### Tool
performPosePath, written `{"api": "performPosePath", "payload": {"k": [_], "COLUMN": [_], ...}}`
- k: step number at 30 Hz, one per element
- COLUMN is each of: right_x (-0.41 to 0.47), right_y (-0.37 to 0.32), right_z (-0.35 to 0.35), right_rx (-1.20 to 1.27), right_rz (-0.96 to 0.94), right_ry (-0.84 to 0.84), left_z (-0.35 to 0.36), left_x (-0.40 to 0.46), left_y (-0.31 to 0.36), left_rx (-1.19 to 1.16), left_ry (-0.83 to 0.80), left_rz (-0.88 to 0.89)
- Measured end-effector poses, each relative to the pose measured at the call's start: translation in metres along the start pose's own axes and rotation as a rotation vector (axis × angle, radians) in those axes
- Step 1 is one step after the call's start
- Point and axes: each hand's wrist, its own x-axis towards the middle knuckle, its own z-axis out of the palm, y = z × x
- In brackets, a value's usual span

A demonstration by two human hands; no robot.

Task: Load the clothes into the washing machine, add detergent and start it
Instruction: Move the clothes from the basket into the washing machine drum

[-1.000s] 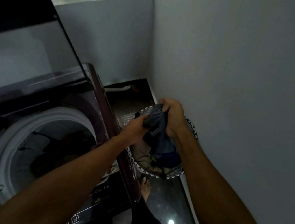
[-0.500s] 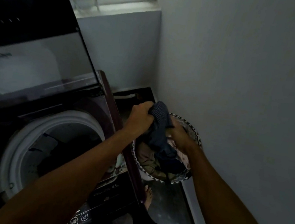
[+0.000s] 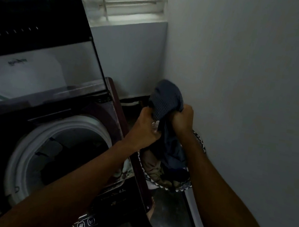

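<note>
Clothes (image 3: 166, 104) you're gripping w/ left hand (image 3: 145, 130) & right hand (image 3: 182, 119) above basket (image 3: 201, 143): keep bunching, swing left into drum (image 3: 25, 146).

You can read "6.5" in small white print on the dark front panel (image 3: 114, 195) of the washing machine (image 3: 46, 156). The raised lid (image 3: 35, 70) has a grey word, too blurry to read.

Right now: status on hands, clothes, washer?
Left hand and right hand both grip blue garment above basket. Washer lid up, drum open. Path clear.
</note>
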Motion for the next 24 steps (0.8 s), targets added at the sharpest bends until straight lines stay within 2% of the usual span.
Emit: {"api": "performPosePath", "payload": {"k": [3,5,8,12,14,16,19,21,24], "right_x": [-0.007,-0.01,-0.013,-0.013,-0.01,-0.006,0.003,0.007,0.011], "right_y": [-0.039,-0.065,-0.097,-0.118,-0.117,-0.108,-0.078,-0.055,-0.021], "right_z": [0.006,0.011,0.017,0.024,0.027,0.028,0.028,0.028,0.026], "right_rx": [0.193,0.292,0.464,0.608,0.626,0.578,0.373,0.209,0.011], "right_rz": [-0.111,-0.15,-0.202,-0.227,-0.223,-0.208,-0.124,0.003,0.238], "right_ry": [-0.039,-0.055,-0.083,-0.095,-0.099,-0.091,-0.049,-0.012,-0.006], "left_z": [0.003,0.004,0.004,-0.011,-0.023,-0.033,-0.045,-0.053,-0.059], "left_x": [-0.006,-0.007,-0.004,0.0,0.004,0.003,0.003,0.001,0.001], "left_y": [-0.01,-0.007,-0.004,0.011,0.014,0.011,0.009,0.017,0.021], "left_rx": [-0.036,-0.047,-0.178,-0.307,-0.256,-0.186,-0.112,-0.055,-0.09], "left_ry": [-0.173,-0.207,-0.14,-0.053,0.043,0.095,0.124,0.138,0.173], "left_rz": [-0.097,-0.209,-0.35,-0.399,-0.388,-0.383,-0.364,-0.328,-0.255]}}
